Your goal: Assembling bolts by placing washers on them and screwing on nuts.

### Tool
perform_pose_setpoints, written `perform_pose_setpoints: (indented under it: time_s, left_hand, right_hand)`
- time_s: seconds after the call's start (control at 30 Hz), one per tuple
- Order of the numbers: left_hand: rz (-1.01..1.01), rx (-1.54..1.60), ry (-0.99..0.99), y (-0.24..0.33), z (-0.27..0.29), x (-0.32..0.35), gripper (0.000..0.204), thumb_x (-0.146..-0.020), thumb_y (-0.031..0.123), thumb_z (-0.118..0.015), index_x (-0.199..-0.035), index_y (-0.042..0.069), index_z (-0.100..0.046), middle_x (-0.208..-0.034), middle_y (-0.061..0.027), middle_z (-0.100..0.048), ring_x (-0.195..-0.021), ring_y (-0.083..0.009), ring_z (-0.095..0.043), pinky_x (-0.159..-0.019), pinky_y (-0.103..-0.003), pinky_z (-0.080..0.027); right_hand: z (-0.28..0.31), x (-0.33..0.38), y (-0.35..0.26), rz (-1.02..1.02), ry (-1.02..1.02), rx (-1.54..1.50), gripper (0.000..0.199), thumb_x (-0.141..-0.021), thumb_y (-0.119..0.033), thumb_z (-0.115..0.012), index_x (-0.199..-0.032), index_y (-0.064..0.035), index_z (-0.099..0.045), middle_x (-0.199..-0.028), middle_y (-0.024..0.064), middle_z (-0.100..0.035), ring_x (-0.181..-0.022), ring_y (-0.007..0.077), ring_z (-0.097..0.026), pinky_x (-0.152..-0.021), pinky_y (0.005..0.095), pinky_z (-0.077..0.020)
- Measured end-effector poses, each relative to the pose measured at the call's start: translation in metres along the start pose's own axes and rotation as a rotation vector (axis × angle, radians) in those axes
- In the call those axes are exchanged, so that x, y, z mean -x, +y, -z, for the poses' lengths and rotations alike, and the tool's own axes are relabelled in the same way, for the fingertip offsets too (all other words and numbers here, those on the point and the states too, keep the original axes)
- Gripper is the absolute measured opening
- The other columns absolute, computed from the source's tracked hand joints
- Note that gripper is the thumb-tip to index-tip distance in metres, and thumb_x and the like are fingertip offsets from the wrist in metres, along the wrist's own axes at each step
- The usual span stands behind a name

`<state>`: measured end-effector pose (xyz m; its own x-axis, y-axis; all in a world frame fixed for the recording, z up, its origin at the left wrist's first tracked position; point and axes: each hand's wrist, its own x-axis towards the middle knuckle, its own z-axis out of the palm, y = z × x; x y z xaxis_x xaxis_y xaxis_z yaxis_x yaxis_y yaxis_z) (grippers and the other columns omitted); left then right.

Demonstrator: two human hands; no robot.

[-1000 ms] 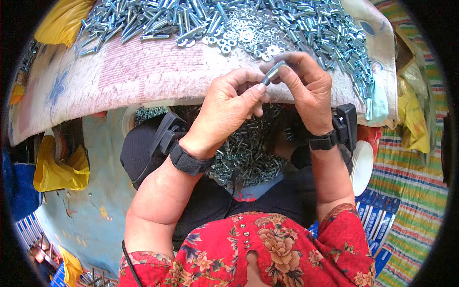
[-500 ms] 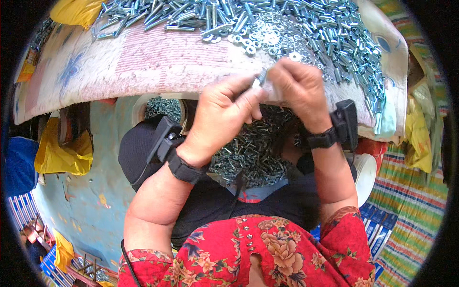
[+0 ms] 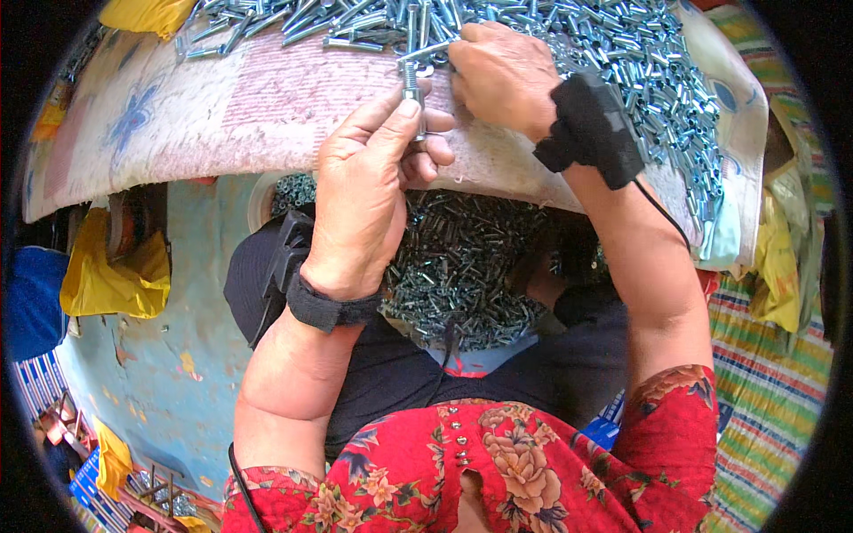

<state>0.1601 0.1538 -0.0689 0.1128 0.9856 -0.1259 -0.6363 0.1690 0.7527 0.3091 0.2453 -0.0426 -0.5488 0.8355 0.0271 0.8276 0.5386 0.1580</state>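
Head: bolt (image 3: 410,82) (silver) in LH (image 3: 375,155)

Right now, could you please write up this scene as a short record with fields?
Left hand: holds a bolt, its free end pointing away from the person
Right hand: at the near side of the metal pile; grip unclear
Surface: pale patterned cloth under the pile
Between the legs: heap of small metal parts
Far left: yellow bag
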Motion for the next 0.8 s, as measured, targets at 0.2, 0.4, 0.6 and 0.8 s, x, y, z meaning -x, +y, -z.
perform_pose_setpoints:
  time_s: [0.2,0.4,0.6,0.8]
  left_hand:
    - [0.056,0.021,-0.025,-0.003,0.001,0.0,0.017,-0.089,0.014,-0.05,-0.098,0.001,-0.057,-0.083,-0.0078,-0.062,-0.06,-0.007,-0.056,-0.053,-0.017,-0.044]
    - [0.135,0.069,-0.145,-0.011,-0.002,0.0,0.022,-0.089,0.014,-0.051,-0.105,0.0,-0.055,-0.085,-0.009,-0.062,-0.062,-0.0085,-0.057,-0.052,-0.016,-0.044]
    - [0.202,-0.001,-0.228,-0.022,-0.014,0.003,0.025,-0.088,0.014,-0.052,-0.109,-0.001,-0.055,-0.086,-0.0079,-0.063,-0.063,-0.0072,-0.056,-0.052,-0.016,-0.043]
    - [0.225,-0.134,-0.374,-0.026,-0.029,0.011,0.025,-0.087,0.014,-0.053,-0.108,0.001,-0.057,-0.083,-0.0033,-0.062,-0.062,-0.0064,-0.055,-0.053,-0.017,-0.042]
  right_hand:
    - [-0.018,0.007,0.004,0.062,0.369,-0.004,0.011,-0.07,-0.017,-0.058,-0.073,-0.0059,-0.056,-0.076,0.0098,-0.053,-0.078,0.028,-0.056,-0.062,0.0393,-0.0464]
    - [-0.005,0.016,0.017,-0.096,0.508,-0.223,0.035,-0.073,0.004,-0.052,-0.106,-0.0054,-0.058,-0.098,0.0215,-0.057,-0.084,0.0353,-0.056,-0.066,0.0351,-0.0457]
    - [-0.002,0.058,0.001,-0.177,0.711,-0.573,0.008,-0.078,-0.012,-0.06,-0.078,-0.0032,-0.06,-0.068,0.0154,-0.06,-0.059,0.0275,-0.061,-0.051,0.0323,-0.0459]
    - [-0.001,0.104,-0.017,-0.165,0.743,-0.74,0.005,-0.075,-0.003,-0.063,-0.08,-0.0036,-0.061,-0.068,0.0109,-0.06,-0.056,0.0215,-0.06,-0.05,0.0282,-0.0465]
